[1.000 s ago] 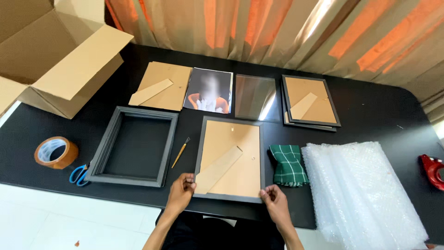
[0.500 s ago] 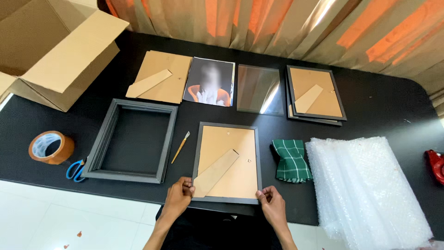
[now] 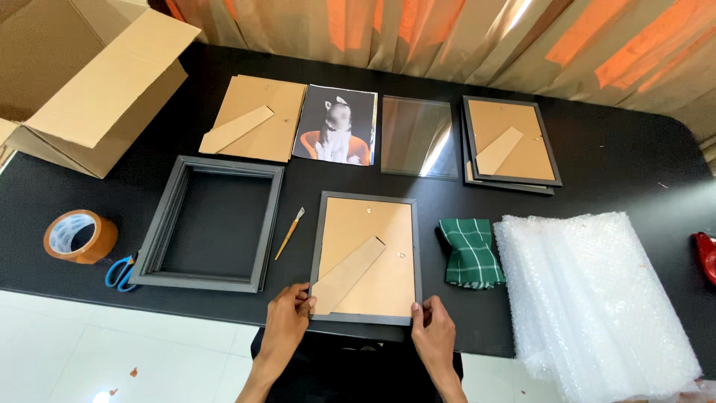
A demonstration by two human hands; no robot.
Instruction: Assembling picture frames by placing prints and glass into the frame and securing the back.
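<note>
A dark picture frame (image 3: 367, 257) lies face down on the black table (image 3: 611, 164) in front of me, its brown backing board and stand strip facing up. My left hand (image 3: 286, 319) grips its near left corner. My right hand (image 3: 431, 332) holds its near right corner. To its left lies an empty dark frame (image 3: 211, 222). A thin brown-handled tool (image 3: 289, 233) rests between the two frames.
Along the far side lie a loose backing board (image 3: 257, 118), a printed photo (image 3: 335, 125), a glass pane (image 3: 418, 136) and a stacked second frame (image 3: 511, 143). A green checked cloth (image 3: 470, 252), bubble wrap (image 3: 597, 295), tape roll (image 3: 77, 236), blue scissors (image 3: 119, 272) and open cardboard box (image 3: 82, 82) surround them.
The view has shifted a little. Both hands stay at the frame's near corners, and the frame sits slightly closer to the table's front edge.
</note>
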